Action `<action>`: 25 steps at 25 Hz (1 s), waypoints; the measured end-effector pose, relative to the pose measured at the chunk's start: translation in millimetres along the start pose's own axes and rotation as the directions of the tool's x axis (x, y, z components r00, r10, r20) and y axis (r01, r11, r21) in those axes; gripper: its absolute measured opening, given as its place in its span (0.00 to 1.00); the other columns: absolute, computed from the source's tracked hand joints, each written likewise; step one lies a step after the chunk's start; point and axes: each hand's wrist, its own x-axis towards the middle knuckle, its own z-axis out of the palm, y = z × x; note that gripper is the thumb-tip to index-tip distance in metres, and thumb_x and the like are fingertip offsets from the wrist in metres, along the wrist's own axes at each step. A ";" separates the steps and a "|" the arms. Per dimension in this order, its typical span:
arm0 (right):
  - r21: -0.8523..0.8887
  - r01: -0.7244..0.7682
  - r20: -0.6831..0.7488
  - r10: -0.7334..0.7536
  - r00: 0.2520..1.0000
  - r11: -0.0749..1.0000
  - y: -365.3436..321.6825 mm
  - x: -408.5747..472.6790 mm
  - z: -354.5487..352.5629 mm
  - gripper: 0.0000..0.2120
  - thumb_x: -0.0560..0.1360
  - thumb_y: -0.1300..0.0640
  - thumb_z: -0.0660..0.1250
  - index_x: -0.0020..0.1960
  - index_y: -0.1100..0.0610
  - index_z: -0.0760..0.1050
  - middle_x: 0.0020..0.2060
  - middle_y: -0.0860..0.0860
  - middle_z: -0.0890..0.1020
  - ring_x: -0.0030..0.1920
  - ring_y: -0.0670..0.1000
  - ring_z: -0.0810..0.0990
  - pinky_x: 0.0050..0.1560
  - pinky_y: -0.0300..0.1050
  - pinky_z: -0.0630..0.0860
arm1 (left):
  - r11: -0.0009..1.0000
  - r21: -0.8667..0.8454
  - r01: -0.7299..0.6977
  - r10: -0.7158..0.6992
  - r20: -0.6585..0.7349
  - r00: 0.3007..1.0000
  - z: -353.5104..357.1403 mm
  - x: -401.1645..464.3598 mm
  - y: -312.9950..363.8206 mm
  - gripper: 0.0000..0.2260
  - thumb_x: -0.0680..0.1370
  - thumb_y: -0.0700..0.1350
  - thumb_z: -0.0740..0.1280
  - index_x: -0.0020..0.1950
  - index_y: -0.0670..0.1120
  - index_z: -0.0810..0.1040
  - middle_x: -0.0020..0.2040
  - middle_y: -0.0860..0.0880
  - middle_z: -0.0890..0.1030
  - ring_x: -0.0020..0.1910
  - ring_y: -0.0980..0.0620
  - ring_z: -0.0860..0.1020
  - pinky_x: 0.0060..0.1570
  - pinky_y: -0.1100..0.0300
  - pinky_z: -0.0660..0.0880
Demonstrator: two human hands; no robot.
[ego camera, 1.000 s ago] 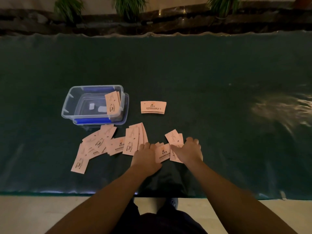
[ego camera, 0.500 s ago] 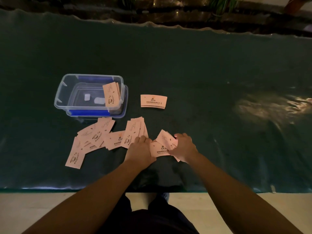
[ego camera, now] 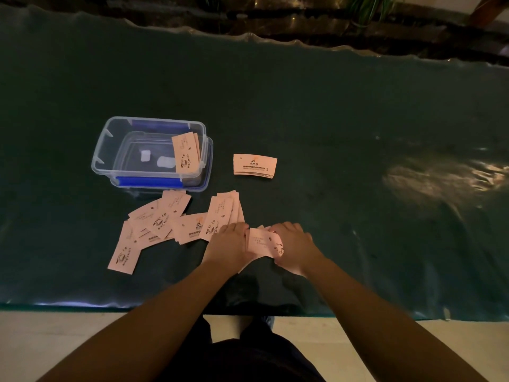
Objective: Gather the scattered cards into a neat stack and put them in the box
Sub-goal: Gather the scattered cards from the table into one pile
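A: Where's the bunch sitting vs the hands?

B: Both hands are holding a small bunch of cards (ego camera: 264, 242) between them, just above the mat near the front edge. Left hand (ego camera: 230, 248) is pressing its fingers on the bunch's left side, right hand (ego camera: 294, 248) is curling round the right end. Can't tell how many cards are in it.

A: Count of the rest?

B: One clear box (ego camera: 150, 154) w/ blue clips, far-left of the hands; a few cards (ego camera: 187, 154) are leaning upright inside at its right wall. One neat stack (ego camera: 254, 165) is lying alone, right of the box, well apart from the hands. A loose spread (ego camera: 165, 223) is overlapping in front of the box, approx ten, exact no. unclear; its right end is touching the left hand.

A: Anything blocking?

B: The dark green mat (ego camera: 330, 119) is shining w/ glare at right. The spread is lying btw the hands and the box.
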 end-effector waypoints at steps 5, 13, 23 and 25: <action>0.039 -0.025 0.000 0.025 1.000 0.999 6.0 -0.7 -4.2 0.32 0.75 0.58 0.74 0.77 0.50 0.67 0.69 0.53 0.73 0.70 0.57 0.72 0.68 0.59 0.73 | 0.997 -0.035 0.064 -0.063 0.028 0.998 2.8 -8.6 -9.3 0.42 0.68 0.63 0.79 0.77 0.54 0.66 0.75 0.51 0.72 0.72 0.48 0.71 0.71 0.47 0.71; 0.034 -0.066 -0.025 0.067 0.997 0.997 13.4 -8.1 -3.7 0.35 0.72 0.57 0.77 0.76 0.51 0.67 0.67 0.52 0.73 0.68 0.56 0.73 0.65 0.58 0.76 | 0.992 -0.058 0.111 -0.109 0.039 0.993 15.5 -22.7 -10.5 0.42 0.71 0.57 0.79 0.80 0.51 0.63 0.77 0.50 0.69 0.75 0.47 0.66 0.74 0.45 0.69; -0.232 0.211 0.064 -0.201 0.977 0.950 -1.8 -1.4 -7.7 0.35 0.74 0.65 0.71 0.77 0.47 0.67 0.71 0.52 0.71 0.70 0.57 0.70 0.66 0.56 0.73 | 0.950 -0.290 0.111 -0.129 -0.043 0.991 18.0 -26.2 -5.4 0.39 0.74 0.46 0.78 0.80 0.48 0.63 0.78 0.47 0.68 0.76 0.46 0.67 0.76 0.48 0.67; -0.269 0.245 0.073 -0.234 0.970 0.932 -5.1 2.0 -7.9 0.36 0.74 0.66 0.71 0.77 0.47 0.66 0.75 0.51 0.69 0.73 0.57 0.68 0.69 0.58 0.71 | 0.921 -0.349 0.170 -0.203 -0.059 0.977 16.6 -31.9 -7.6 0.44 0.71 0.45 0.81 0.81 0.47 0.60 0.78 0.46 0.65 0.77 0.44 0.65 0.76 0.46 0.68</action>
